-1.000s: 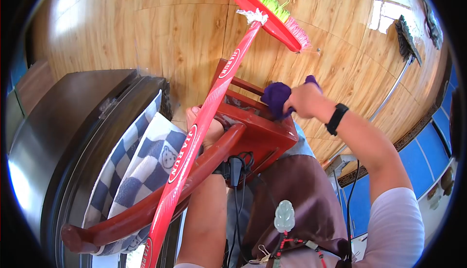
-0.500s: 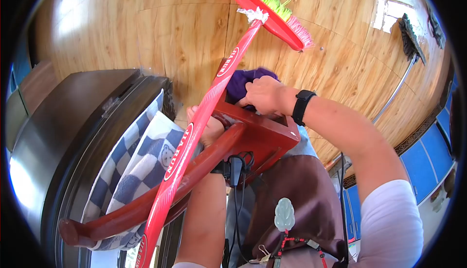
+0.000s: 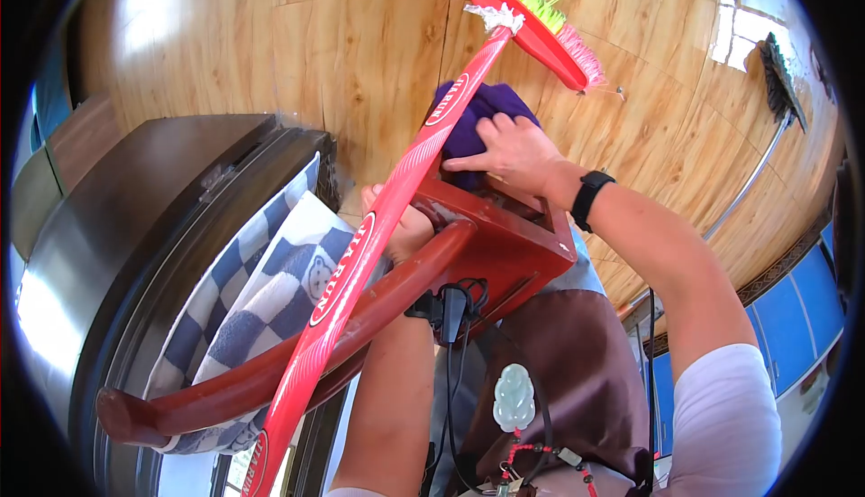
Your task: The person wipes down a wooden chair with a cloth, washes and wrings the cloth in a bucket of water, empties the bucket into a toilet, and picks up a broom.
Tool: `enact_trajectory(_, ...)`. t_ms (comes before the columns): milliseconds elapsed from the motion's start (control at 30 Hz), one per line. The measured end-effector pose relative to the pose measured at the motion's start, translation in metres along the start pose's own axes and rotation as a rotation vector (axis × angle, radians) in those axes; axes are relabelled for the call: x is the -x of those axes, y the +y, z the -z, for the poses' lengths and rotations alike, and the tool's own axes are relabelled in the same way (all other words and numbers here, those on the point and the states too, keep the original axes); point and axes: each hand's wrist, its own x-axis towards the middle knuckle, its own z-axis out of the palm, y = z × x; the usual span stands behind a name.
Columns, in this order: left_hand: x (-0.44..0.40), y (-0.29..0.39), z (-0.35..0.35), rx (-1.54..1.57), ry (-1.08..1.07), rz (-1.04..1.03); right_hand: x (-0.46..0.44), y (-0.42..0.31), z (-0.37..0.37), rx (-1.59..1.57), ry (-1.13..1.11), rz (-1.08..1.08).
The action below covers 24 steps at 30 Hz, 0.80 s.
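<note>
Our right hand [image 3: 518, 150] holds the purple cloth [image 3: 470, 134] against the tilted red stool [image 3: 518, 240], beyond and right of our left hand [image 3: 413, 229], which grips the stool, though the broom handle [image 3: 342, 267] partly hides where.

A home, it seems: a shiny wood-look floor [image 3: 243, 55], blue cabinets [image 3: 795, 319] along its right edge, 1 mop [image 3: 782, 87] near its upper right corner, 1 checked towel [image 3: 257, 317], 1 household broom [image 3: 368, 243].
</note>
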Motion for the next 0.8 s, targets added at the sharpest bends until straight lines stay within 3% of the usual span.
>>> enact_trajectory(133,-0.004,0.0,-0.003,0.004,0.009,-0.008,0.052,0.041,0.0,0.011,-0.103,-0.265)
enact_trajectory(200,-0.002,-0.001,-0.003,0.015,0.004,-0.003,0.059,0.037,0.035,-0.088,-0.247,-0.519)
enact_trajectory(267,0.003,0.002,-0.002,0.025,-0.008,0.018,0.065,0.036,0.044,-0.352,-0.057,-0.614)
enact_trajectory(367,-0.002,0.002,-0.003,0.033,0.001,0.015,0.043,0.013,0.066,-0.67,0.068,-0.488)
enact_trajectory(400,-0.003,0.003,-0.002,0.032,-0.005,0.014,0.031,0.005,0.056,-0.689,0.222,-0.296)
enact_trajectory(433,-0.004,0.002,0.0,0.032,-0.007,0.015,0.02,-0.003,0.047,-0.781,0.176,-0.214)
enact_trajectory(467,-0.005,0.002,0.001,0.033,-0.01,0.013,0.006,-0.012,0.052,-0.646,-0.086,-0.215)
enact_trajectory(567,-0.009,0.0,0.002,0.045,-0.018,0.01,-0.014,-0.01,0.001,-0.707,0.003,-0.181)
enact_trajectory(633,-0.009,0.0,0.003,0.049,-0.025,0.005,-0.014,-0.004,0.007,-0.439,-0.258,-0.065)
enact_trajectory(733,-0.009,0.002,0.005,0.053,-0.038,0.014,-0.004,-0.012,0.031,-0.226,-0.455,0.018)
enact_trajectory(800,-0.013,0.001,0.006,0.063,-0.031,0.016,0.001,-0.016,0.033,-0.191,-0.447,-0.008)
